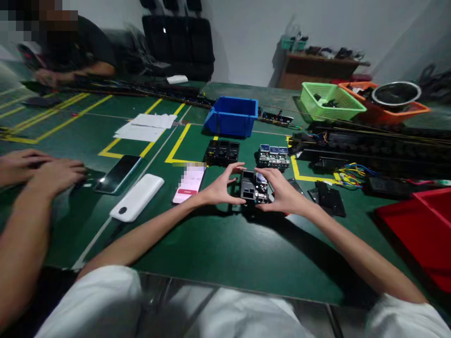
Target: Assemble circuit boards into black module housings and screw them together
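Both hands meet over the near middle of the green table. With thumb and forefinger, my left hand [223,185] grips a black plastic casing [248,185] that has square openings. My right hand [282,191] is closed on a small circuit board [261,180] with a display, held right against the casing's right side. Whether the two are joined cannot be made out. Just beyond stand a black housing [222,152] with several windows and a row of circuit boards with small displays [274,156]. Flat black plates [329,198] lie right of my right hand.
A lit phone [190,183], a white power bank [137,197] and a dark phone [119,173] lie leftward. A co-worker's hands [58,173] work at far left. Behind are a blue bin [234,116] and green basket [331,103]; a red bin [419,230] is at right.
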{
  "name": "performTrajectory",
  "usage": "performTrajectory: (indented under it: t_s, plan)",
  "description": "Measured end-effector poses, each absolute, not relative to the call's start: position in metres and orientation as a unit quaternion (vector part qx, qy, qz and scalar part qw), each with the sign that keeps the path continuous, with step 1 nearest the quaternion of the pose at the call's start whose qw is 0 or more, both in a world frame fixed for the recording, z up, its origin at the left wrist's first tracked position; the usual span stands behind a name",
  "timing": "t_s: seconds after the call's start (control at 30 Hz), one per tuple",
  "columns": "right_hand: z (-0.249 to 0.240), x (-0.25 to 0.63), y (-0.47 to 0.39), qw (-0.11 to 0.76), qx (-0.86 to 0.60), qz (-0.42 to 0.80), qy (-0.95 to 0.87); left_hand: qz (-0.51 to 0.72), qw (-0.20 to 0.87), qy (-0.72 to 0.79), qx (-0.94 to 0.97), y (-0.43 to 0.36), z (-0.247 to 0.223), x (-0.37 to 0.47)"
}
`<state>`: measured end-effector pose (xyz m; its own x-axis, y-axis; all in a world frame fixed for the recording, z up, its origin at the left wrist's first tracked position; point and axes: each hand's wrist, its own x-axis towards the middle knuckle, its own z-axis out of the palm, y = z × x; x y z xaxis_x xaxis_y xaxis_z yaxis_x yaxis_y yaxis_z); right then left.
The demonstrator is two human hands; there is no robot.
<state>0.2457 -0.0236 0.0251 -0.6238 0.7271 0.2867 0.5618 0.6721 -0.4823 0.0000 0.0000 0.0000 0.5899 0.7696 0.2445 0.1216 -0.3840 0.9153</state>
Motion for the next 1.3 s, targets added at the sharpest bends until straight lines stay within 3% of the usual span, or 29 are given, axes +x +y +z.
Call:
performTrajectory:
  t_s: [0.23,0.77,1.3]
  plan:
    - [-0.004,0.242,-0.048,0.218,-0.38,0.191,-0.878,0.326,0.464,0.279,0.775,-0.021,-0.025,0.002]
    - [-0.032,0.24,-0.066,0.31,-0.416,0.068,-0.852,0.272,0.371,0.315,0.83,-0.023,-0.029,0.003]
    - [-0.03,0.27,-0.091,0.296,-0.402,0.048,-0.865,0.245,0.31,0.368,0.842,-0.035,-0.029,0.005]
